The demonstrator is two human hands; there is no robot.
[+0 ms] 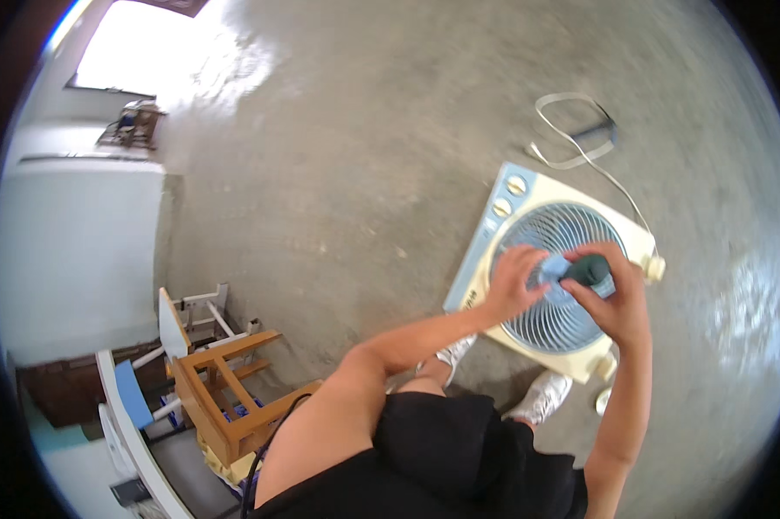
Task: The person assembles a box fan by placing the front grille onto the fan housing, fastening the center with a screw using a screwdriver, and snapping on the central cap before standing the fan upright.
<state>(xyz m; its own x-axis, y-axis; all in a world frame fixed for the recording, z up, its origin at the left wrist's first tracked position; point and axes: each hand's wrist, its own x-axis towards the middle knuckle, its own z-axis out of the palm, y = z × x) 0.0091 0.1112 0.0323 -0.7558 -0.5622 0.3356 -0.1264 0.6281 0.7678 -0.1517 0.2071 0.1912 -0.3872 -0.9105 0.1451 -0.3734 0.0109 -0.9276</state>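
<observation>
A cream and pale-blue box fan point(470, 268) lies flat on the floor at my feet, its round slatted grille point(556, 324) facing up. Over the middle of the grille my right hand point(619, 298) grips a dark green, round-ended cylinder point(587, 270) between thumb and fingers. Close to its left, the curled fingers of my left hand point(515, 284) close on a light-blue piece point(552, 270) beside the cylinder. Whether the two pieces are joined I cannot tell. Two cream knobs point(509, 197) sit at the fan's far left corner.
A white cord point(610, 177) trails from the fan into a loop on the concrete floor point(364, 156). My white shoes point(541, 398) stand at its near edge, with a small round cream part point(603, 400) nearby. An overturned wooden stool point(225, 406) and other furniture crowd the lower left.
</observation>
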